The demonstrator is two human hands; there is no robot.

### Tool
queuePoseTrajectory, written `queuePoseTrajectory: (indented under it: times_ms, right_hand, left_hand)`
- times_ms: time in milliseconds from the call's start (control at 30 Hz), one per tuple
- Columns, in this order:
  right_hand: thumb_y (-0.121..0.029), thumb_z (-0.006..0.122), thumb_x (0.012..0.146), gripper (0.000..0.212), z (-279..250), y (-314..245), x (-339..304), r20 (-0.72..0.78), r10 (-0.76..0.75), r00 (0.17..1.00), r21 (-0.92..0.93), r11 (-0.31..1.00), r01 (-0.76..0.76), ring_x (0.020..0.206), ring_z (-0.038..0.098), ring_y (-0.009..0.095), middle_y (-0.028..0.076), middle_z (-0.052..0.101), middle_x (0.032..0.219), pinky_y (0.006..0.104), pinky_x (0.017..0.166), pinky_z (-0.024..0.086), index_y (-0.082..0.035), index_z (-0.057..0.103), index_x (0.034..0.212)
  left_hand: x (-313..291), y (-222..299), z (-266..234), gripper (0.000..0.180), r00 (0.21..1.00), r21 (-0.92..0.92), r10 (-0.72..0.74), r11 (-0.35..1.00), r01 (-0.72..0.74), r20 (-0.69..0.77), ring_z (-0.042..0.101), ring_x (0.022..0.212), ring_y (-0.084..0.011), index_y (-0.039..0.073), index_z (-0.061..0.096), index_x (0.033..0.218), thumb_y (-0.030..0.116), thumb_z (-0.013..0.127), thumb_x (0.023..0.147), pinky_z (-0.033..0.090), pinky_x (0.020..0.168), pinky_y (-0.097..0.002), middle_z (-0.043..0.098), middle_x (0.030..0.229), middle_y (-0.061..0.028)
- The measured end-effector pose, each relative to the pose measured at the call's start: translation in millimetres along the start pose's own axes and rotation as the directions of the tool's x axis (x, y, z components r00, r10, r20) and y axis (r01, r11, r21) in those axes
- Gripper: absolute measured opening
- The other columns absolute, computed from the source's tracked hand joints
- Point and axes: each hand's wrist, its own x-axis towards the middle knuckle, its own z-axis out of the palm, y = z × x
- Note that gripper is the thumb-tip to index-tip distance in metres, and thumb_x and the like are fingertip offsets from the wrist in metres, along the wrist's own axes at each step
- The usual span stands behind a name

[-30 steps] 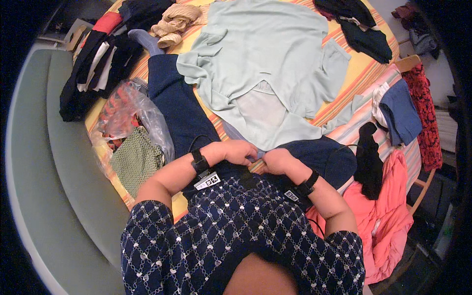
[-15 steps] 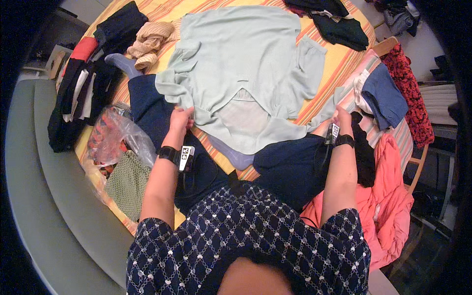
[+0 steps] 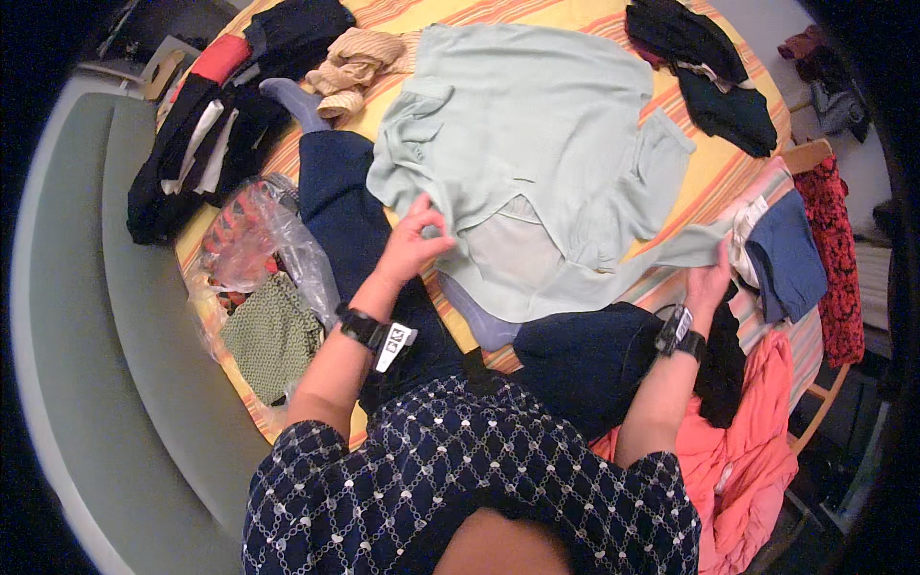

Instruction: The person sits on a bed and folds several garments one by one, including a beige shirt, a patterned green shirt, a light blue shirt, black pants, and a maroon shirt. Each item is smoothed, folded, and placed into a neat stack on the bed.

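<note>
A pale mint-green blouse [image 3: 537, 105] lies spread in front of me, its V-shaped neckline opening toward me. My left hand [image 3: 414, 244] is at the left side of its collar, the index finger extended and the fingers apart, with no cloth visibly gripped. A long loose strip of the blouse is drawn out to the right, and my right hand [image 3: 707, 280] pinches its end. The left sleeve lies crumpled beside the body of the blouse. The right sleeve is folded down along the other side.
My legs in dark blue trousers [image 3: 335, 182] flank the blouse on a striped yellow cover [image 3: 709, 196]. Dark folded clothes [image 3: 172, 163], a beige knit [image 3: 355, 67], a plastic-wrapped garment [image 3: 244, 230] and green knit [image 3: 273, 331] lie left. Coral cloth [image 3: 747, 450] and blue folded fabric [image 3: 791, 254] lie right.
My left hand has loosened from the blouse's left edge, its fingers spreading. My right hand has moved outward, pulling the strip straighter. The whole view has shifted, putting the clothes farther right.
</note>
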Motion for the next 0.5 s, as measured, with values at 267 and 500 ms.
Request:
queuePoseTrajectory:
  times_ms: [267,500]
  right_hand:
    - [-0.014,0.061,0.082,0.026,168.5,37.7,6.8,0.595,-0.168,0.786,-0.721,0.319,0.614,0.094,0.056,0.018,0.010,0.061,0.104,0.0305,0.082,0.043,0.003,0.059,0.102]
    - [-0.033,0.064,0.076,0.047,215.0,137.5,46.4,0.417,0.287,0.863,-0.742,-0.440,0.505,0.102,0.056,0.033,0.020,0.059,0.109,0.0404,0.088,0.044,-0.002,0.056,0.111]
  left_hand:
    - [15.6,-6.0,64.3,0.019,0.866,0.575,0.079,0.717,-0.394,0.494,0.030,0.126,-0.0406,0.009,0.061,0.074,0.024,0.066,0.063,0.025,0.100,-0.0568,0.042,0.127,-0.0210]
    - [-2.8,-14.8,44.6,0.019,0.917,0.398,-0.015,0.903,-0.158,0.398,0.053,0.096,-0.0306,0.005,0.057,0.076,0.023,0.064,0.073,0.042,0.082,-0.0430,0.057,0.098,-0.0137]
